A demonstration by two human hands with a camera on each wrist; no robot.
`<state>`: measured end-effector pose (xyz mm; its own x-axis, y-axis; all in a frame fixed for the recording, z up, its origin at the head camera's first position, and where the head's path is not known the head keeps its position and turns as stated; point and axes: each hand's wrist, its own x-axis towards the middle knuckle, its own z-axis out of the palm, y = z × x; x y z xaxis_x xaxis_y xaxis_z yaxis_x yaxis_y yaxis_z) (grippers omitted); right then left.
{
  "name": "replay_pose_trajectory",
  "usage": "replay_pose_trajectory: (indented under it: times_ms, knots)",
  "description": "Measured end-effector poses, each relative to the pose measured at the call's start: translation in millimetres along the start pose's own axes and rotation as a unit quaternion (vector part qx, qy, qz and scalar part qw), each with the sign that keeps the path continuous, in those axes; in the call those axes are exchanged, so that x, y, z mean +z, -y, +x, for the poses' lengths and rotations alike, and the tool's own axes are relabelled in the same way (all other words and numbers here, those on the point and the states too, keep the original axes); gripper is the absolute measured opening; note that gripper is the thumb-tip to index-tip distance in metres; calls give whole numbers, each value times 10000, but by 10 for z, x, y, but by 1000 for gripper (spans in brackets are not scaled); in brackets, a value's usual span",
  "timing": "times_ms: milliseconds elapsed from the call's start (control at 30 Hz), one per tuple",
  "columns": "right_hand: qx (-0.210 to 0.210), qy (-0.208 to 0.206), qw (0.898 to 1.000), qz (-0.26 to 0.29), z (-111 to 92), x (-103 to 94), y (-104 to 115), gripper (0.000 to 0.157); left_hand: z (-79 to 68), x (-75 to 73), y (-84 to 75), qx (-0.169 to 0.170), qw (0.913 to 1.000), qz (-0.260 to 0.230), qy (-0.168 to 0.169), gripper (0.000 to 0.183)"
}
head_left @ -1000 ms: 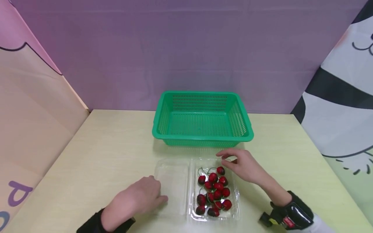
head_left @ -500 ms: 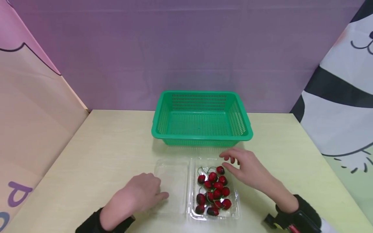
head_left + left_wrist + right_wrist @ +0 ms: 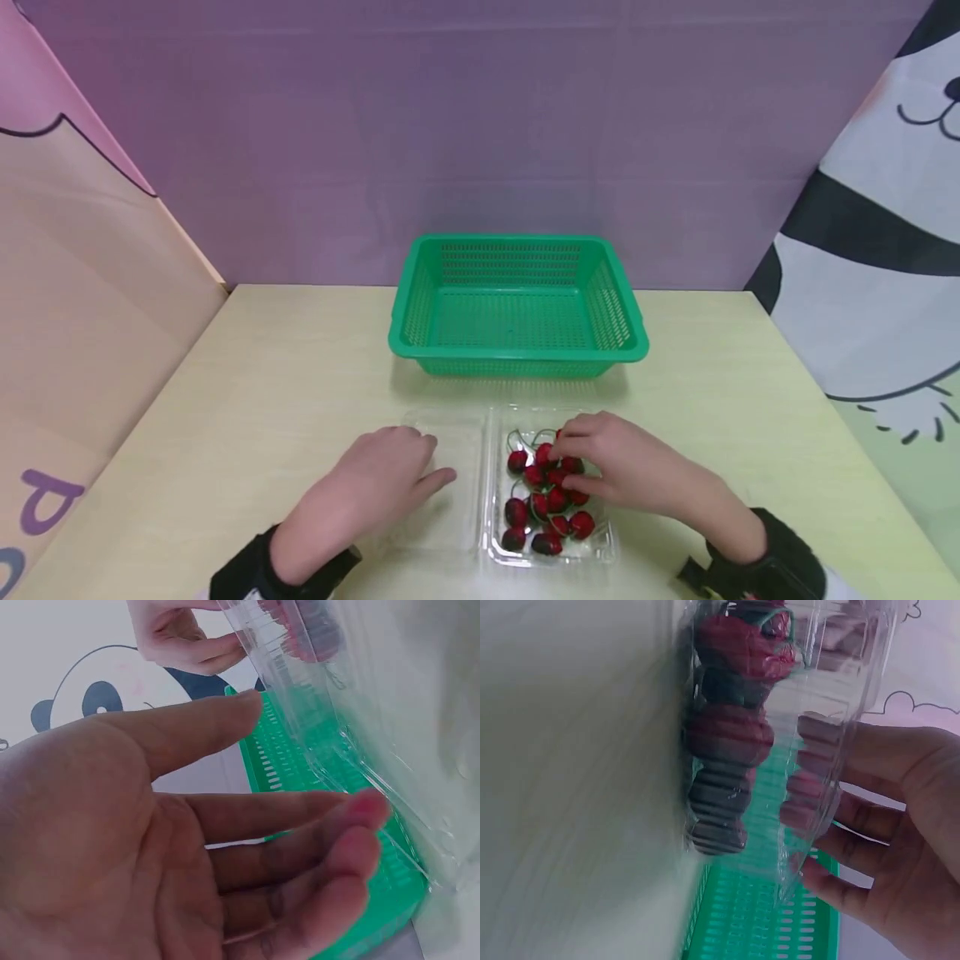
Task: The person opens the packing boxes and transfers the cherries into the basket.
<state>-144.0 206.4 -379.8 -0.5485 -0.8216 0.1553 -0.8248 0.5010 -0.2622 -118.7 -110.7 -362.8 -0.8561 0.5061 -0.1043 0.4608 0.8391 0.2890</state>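
Right hand (image 3: 618, 460) over the right side of a clear plastic tray (image 3: 497, 542), back of hand up, fingers slightly bent, thumb held away from them; loose, grasping nothing that shows. From the right wrist its fingertips read as blurred, broken shapes through the ribbed, glossy tray wall; whether they touch fruit cannot be told. Beneath and beside them, cherries (image 3: 515, 512) heaped in the tray: round, smooth, shiny, bright red to near black, with thin green curling stems (image 3: 544, 432). Those at the far right are partly covered by the hand. Left hand (image 3: 386, 475) at the left, above the tray's flattened-out lid (image 3: 461, 521); relaxed, thumb spread, fingers softly curved, palm bare in the left wrist view. Contact with the lid uncertain. Lid transparent, thin, shallow, its edges nearly lost against the pale tabletop (image 3: 285, 375), which has a faint wood-like grain. Black bands at both wrists, cut off by the near edge of the head view. Farther out, behind the tray, a green plastic basket (image 3: 517, 355): rectangular, flared sides, rolled rim, slotted walls. Far side closed by a purple cloth (image 3: 480, 125) with soft creases; at right, a black-and-white panda print (image 3: 862, 225), cropped by the frame.
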Motion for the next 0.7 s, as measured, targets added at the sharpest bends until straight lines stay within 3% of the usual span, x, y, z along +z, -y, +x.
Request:
replay_pose_trajectory:
  times_ms: [300,433,700]
  knots:
    - [-34,339,9968,-727,55,46,84,24,163,26,-140,718,9953,257,-594,27]
    - [-15,404,9966,-715,78,58,88,20,244,38,-207,1039,9904,270,-872,24]
    - [11,550,9965,-637,99,69,83,14,434,76,-321,1706,9822,459,-635,21]
